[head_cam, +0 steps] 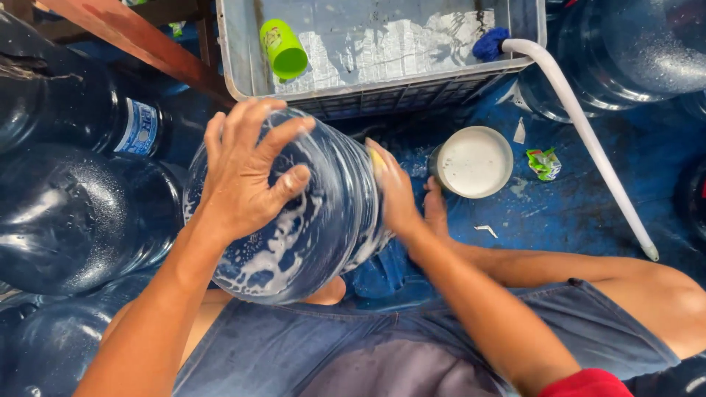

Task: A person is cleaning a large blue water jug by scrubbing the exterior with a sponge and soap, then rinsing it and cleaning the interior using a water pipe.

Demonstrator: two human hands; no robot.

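- Head view: a large blue water jug (309, 213), soap-streaked, is held tilted on the lap of a seated person, in front of a grey crate (382, 92).
- The left hand (246, 176) is spread flat over the jug's base end, fingers open and pressing rather than clenched; the jug is steadied by it.
- The right hand (397, 195) is pressed to the jug's far side; a yellowish sponge (376, 158) seems to be pinched under the fingers, mostly hidden, so the grasp cannot be confirmed fully.
- Step judged: the outside is being scrubbed, with foam spread over roughly half the visible wall.
- Next move judged: the jug would need rotating under the left palm so unsoaped surface is brought to the sponge; a slippery wall calls for firm bracing.
- Nearby: a round tub of white soap (473, 162), a white hose (581, 125), a green cup (283, 50) in the crate, more jugs (73, 213) at left.
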